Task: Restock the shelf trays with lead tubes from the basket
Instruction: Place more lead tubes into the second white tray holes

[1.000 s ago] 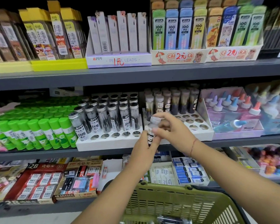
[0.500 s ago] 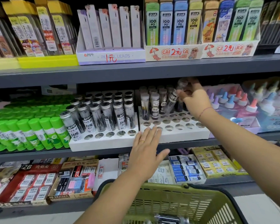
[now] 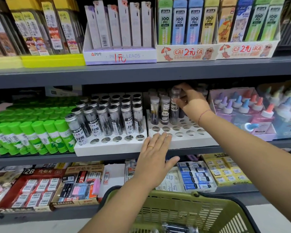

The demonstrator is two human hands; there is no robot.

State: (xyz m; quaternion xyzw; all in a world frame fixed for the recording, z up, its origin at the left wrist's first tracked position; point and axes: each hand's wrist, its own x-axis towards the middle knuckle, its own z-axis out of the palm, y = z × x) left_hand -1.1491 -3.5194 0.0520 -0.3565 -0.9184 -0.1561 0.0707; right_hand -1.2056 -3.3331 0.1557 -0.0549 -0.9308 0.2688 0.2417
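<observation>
Two white trays with round holes sit side by side on the middle shelf. The left tray (image 3: 107, 146) holds several clear lead tubes with silver caps. In the right tray (image 3: 188, 140), several tubes stand at the back and the front holes are bare. My right hand (image 3: 190, 101) pinches the cap of a clear lead tube (image 3: 174, 106) that stands upright in a back hole of the right tray. My left hand (image 3: 155, 155) lies flat with straight fingers against the front edge of the right tray. The green basket (image 3: 183, 211) is below, with lead tubes (image 3: 178, 228) at its bottom.
Green glue sticks (image 3: 32, 132) fill the shelf left of the trays. Glue bottles with coloured tips (image 3: 252, 111) stand to the right. The upper shelf carries pencil lead boxes (image 3: 121, 31). Eraser boxes (image 3: 57, 184) lie on the lower shelf behind the basket.
A second ago both hands held the tube in front of the trays. My right hand carried it up to the back of the right tray and stood it upright; my left hand dropped to the tray's front.
</observation>
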